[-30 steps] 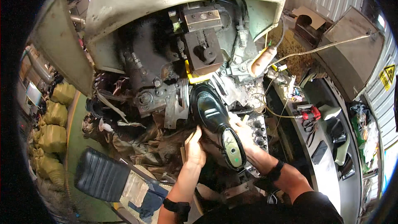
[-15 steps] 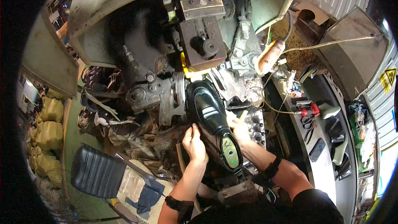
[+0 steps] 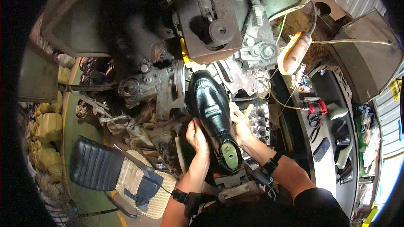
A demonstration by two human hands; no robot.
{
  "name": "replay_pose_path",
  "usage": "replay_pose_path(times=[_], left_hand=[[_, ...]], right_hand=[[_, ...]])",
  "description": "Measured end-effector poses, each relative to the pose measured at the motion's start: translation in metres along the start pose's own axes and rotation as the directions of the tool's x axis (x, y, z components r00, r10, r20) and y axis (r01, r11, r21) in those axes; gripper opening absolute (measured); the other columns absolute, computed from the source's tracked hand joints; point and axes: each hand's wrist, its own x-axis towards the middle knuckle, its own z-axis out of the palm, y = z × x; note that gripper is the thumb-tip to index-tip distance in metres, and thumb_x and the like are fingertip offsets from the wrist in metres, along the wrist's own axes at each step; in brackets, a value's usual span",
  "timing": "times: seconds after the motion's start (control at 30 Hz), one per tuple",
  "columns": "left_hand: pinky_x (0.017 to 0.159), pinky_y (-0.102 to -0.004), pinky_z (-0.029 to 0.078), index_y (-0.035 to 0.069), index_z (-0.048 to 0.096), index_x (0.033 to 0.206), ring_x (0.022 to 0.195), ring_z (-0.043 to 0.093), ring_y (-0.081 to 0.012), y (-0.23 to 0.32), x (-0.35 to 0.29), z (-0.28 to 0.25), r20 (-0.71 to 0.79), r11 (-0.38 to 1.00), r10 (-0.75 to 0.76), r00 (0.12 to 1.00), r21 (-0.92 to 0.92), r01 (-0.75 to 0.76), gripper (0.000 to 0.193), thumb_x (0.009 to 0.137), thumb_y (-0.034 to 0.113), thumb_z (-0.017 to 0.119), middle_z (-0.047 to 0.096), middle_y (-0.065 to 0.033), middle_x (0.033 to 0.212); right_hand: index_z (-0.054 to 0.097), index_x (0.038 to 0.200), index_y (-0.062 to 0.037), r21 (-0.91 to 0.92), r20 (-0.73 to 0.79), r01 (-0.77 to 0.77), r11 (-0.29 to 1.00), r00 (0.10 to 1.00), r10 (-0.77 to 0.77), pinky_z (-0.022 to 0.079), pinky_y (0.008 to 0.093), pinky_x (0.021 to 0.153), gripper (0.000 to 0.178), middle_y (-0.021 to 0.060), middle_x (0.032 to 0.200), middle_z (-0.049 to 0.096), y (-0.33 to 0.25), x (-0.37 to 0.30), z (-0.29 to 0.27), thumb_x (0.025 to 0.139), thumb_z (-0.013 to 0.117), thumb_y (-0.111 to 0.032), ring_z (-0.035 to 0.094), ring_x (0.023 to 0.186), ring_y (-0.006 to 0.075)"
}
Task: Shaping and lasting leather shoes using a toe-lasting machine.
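Note:
A glossy black leather shoe (image 3: 209,103) lies in the middle with its toe pointing away from me, under the machine's dark metal head (image 3: 208,38). A green shoe last (image 3: 230,153) fills its opening at the near end. My left hand (image 3: 196,138) grips the shoe's left side, thumb upward, the fingertips partly hidden beneath it. On the right side my right hand (image 3: 241,129) holds the shoe near its middle, with its far fingers partly out of sight. A yellow part (image 3: 188,59) of the machine sits just beyond the toe.
Metal arms (image 3: 147,86) of the machine flank the shoe. A worn handheld lamp (image 3: 294,54) hangs at the right. On the right bench lie a red tool (image 3: 315,106), scissors (image 3: 313,120) and a phone (image 3: 322,149). A black-backed chair (image 3: 97,164) stands at the lower left.
My view has shifted closer to the machine, so its head appears larger and higher. The shoe's toe points slightly straighter ahead, and both hands stay on its sides.

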Motion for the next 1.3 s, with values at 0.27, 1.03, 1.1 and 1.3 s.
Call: replay_pose_path(times=[0.27, 1.03, 1.1, 1.3], left_hand=[[0.071, -0.0246, 0.047, 0.000, 0.070, 0.103, 0.076, 0.056, -0.0082, 0.002, 0.001, -0.004, 0.098, 0.971, -0.072, 0.993, -0.221, 0.092, 0.029, 0.102, 0.024, 0.055, 0.068, -0.0002, 0.090], [0.080, -0.0414, 0.055, 0.004, 0.069, 0.112, 0.097, 0.068, -0.0351, 0.001, -0.022, -0.131, 0.575, 0.244, -0.771, 0.273, 0.664, -0.707, 0.049, 0.069, 0.027, 0.078, 0.071, -0.0193, 0.103], [0.082, -0.0394, 0.055, 0.002, 0.068, 0.113, 0.098, 0.068, -0.0310, -0.001, -0.037, -0.136, 0.617, 0.391, -0.688, 0.381, 0.758, -0.522, 0.052, 0.067, 0.023, 0.082, 0.070, -0.0181, 0.107], [0.088, -0.0347, 0.051, -0.001, 0.059, 0.122, 0.102, 0.062, -0.0201, 0.002, -0.071, -0.154, 0.532, 0.680, -0.596, 0.601, 0.733, 0.026, 0.067, 0.063, 0.012, 0.089, 0.066, -0.0121, 0.115]], right_hand=[[0.053, 0.134, -0.0010, 0.150, 0.165, -0.157, 0.976, 0.977, 0.132, 0.048, 0.0315, 0.100, 0.037, 0.0071, 0.125, 0.063, -0.006, -0.010, 0.003, 0.098, 0.057, -0.010, 0.059, 0.113, 0.0171], [0.031, 0.149, 0.0005, -0.861, -0.224, -0.100, 0.498, 0.955, -0.195, 0.052, 0.0319, 0.086, 0.066, 0.0149, 0.110, 0.069, -0.111, -0.039, -0.150, 0.092, 0.064, -0.008, 0.066, 0.097, 0.0204], [0.019, 0.153, -0.0002, -0.767, -0.409, -0.227, 0.600, 0.894, -0.185, 0.047, 0.0344, 0.096, 0.078, 0.0171, 0.125, 0.062, -0.099, -0.033, -0.178, 0.092, 0.065, -0.010, 0.060, 0.112, 0.0243], [0.040, 0.141, -0.0033, -0.632, -0.364, -0.275, 0.724, 0.931, 0.036, 0.050, 0.0378, 0.092, 0.067, 0.0125, 0.127, 0.057, -0.068, -0.004, -0.230, 0.086, 0.075, -0.017, 0.057, 0.117, 0.0255]])
